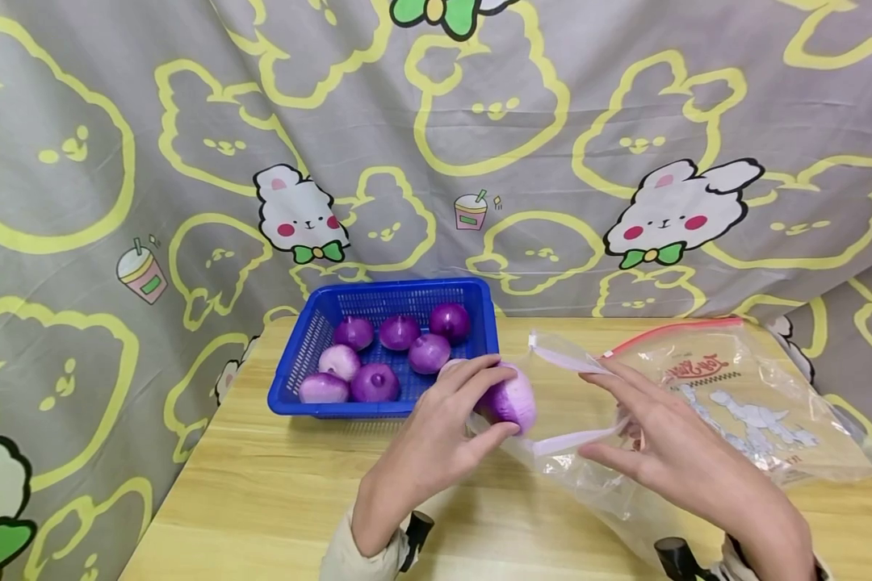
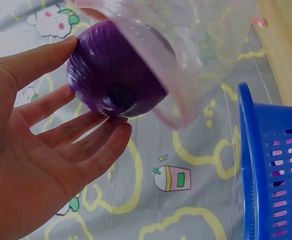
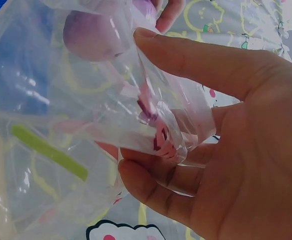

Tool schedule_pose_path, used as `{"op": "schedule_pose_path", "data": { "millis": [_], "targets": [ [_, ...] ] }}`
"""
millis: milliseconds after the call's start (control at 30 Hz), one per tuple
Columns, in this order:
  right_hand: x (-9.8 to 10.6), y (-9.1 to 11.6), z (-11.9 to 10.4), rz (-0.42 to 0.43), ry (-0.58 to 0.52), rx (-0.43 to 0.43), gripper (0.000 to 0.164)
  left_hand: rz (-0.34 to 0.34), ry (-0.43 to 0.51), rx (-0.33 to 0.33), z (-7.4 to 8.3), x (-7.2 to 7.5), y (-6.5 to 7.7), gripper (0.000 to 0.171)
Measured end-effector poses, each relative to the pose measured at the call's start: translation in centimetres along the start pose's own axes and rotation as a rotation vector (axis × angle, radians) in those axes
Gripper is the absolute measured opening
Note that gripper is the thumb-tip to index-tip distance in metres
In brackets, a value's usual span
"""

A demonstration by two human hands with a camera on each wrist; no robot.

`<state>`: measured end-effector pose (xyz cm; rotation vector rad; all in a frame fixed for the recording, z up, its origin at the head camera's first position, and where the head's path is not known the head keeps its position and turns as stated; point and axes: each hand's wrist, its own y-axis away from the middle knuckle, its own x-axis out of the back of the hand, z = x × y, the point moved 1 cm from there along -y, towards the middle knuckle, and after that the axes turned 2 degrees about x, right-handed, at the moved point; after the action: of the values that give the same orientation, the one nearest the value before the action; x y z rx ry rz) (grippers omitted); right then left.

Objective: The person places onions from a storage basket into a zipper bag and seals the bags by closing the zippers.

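A purple onion [image 1: 516, 399] is gripped between the thumb and fingers of my left hand [image 1: 446, 424], at the mouth of a clear plastic zip bag [image 1: 574, 440]. In the left wrist view the bag's pale rim [image 2: 178, 120] crosses over part of the onion [image 2: 110, 70]. The right wrist view shows a pale purple onion [image 3: 93, 37] through the film. My right hand [image 1: 668, 432] holds the bag's rim, with the thumb on one side and curled fingers on the other. The mouth is spread toward the left hand.
Left of the hands stands a blue plastic basket [image 1: 291, 403] with several purple onions [image 1: 374, 381] in it. Printed clear film with a red strip [image 1: 676, 327] lies on the wooden table [image 1: 262, 492] at right; whether it is a second bag, I cannot tell. Behind hangs a patterned grey cloth [image 1: 407, 105].
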<state>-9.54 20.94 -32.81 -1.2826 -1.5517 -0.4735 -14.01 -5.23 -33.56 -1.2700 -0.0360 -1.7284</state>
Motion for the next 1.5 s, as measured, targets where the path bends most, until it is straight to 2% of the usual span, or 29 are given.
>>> {"op": "schedule_pose_path", "data": {
  "millis": [500,700,833,967,1100,1200,1500],
  "targets": [
    [0.3,0.0,0.2,0.011,-0.027,0.003,0.076,-0.076,-0.074,0.018,-0.2,-0.8,-0.2,0.049],
    [0.4,0.0,0.3,0.028,-0.03,-0.016,0.075,-0.07,-0.073,0.011,-0.3,-0.8,-0.1,0.051],
    [0.4,0.1,0.3,0.031,-0.018,-0.027,0.075,-0.046,-0.044,0.034,-0.8,-0.8,-0.3,0.048],
    [0.5,0.1,0.5,0.044,-0.013,-0.027,0.075,0.019,0.011,0.084,-1.9,-0.5,-0.4,0.039],
    [0.6,0.1,0.5,0.051,-0.014,-0.033,0.077,0.099,0.07,0.118,-3.7,-0.1,-0.5,0.03],
    [0.6,0.1,0.5,0.049,-0.017,-0.038,0.076,0.134,0.088,0.15,-5.1,-0.3,-0.6,0.026],
    [0.5,0.1,0.5,0.027,-0.012,-0.041,0.075,0.094,0.102,0.257,-8.0,-2.1,-0.5,0.026]
  ]
}}
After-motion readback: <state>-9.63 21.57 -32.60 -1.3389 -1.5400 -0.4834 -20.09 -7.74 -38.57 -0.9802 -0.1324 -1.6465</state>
